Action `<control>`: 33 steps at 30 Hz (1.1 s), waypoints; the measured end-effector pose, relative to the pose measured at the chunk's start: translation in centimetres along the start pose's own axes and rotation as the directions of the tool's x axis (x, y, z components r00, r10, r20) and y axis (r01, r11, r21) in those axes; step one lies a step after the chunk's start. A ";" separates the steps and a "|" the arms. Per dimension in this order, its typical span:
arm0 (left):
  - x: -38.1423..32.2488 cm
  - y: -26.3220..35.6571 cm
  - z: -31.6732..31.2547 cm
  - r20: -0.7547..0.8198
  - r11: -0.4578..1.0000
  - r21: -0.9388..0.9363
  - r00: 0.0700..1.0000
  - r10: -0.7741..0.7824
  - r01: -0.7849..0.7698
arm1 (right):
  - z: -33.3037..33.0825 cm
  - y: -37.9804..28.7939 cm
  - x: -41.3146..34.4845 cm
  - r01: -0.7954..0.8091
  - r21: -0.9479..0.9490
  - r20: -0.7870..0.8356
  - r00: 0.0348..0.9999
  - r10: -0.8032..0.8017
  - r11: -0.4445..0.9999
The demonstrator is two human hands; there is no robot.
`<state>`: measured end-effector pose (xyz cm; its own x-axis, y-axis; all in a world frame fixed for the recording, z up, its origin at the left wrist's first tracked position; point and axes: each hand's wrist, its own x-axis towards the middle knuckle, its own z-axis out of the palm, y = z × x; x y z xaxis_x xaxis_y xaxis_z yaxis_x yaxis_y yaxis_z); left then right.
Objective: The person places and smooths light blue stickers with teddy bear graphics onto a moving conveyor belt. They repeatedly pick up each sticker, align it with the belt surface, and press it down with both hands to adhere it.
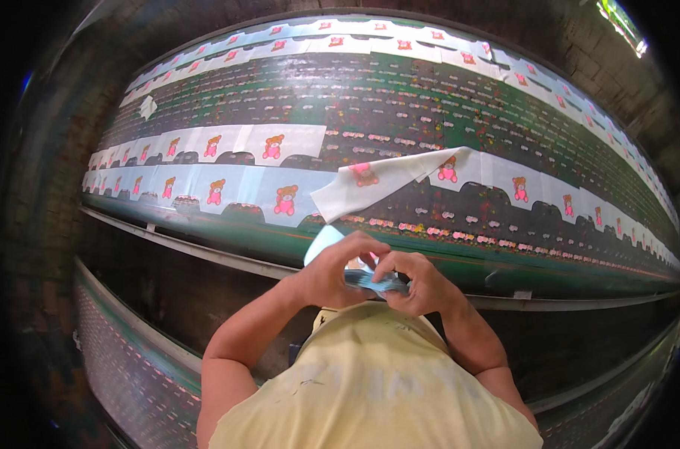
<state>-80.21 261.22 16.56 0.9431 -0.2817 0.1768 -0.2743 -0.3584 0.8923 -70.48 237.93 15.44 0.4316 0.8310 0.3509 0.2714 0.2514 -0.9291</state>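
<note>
Close to my body, my left hand (343, 269) and my right hand (416, 280) hold a bunched stack of light-blue fabric pieces (376, 282) between them. A pale flap of the stack sticks up beyond my left fingers. Just past my hands, a white fabric piece (345, 196) lies folded over on the long table, a teddy-bear print showing faintly through it. To its left lie rows of light-blue (312, 182) and white pieces (295, 137) with bear-and-heart prints; another white printed row (474, 168) runs off to the right.
The long printing table (373, 106) bears many small coloured ink marks. Printed fabric rows (351, 45) line its far side. A crumpled white scrap (147, 106) lies at the left. A metal rail (519, 303) edges the near side; another marked table (143, 381) stands at lower left.
</note>
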 end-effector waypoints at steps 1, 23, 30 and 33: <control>0.7 0.3 -0.8 0.027 0.991 -0.107 0.997 -0.073 0.076 | -0.1 -0.4 0.7 0.064 -0.034 -0.011 0.998 -0.065 0.997; -13.2 -18.8 -20.8 -0.239 0.802 -0.510 0.844 -0.479 0.311 | 8.0 4.5 15.7 -0.014 -0.035 -0.772 0.636 -0.018 0.999; -15.9 -28.0 -31.4 -0.348 0.925 0.062 0.876 -0.333 0.375 | 14.1 16.5 15.0 -0.663 -0.034 -0.732 0.527 0.433 0.748; -16.7 -31.9 -31.0 -0.352 0.878 -0.020 0.819 -0.454 0.478 | 14.1 16.5 14.0 -0.730 -0.585 -0.688 0.677 0.260 0.353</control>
<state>-81.35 305.00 -1.99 0.9627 0.2452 -0.1140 0.2136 -0.4312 0.8766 -72.08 260.72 3.36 0.9549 0.2870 0.0765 0.2842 -0.8081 -0.5160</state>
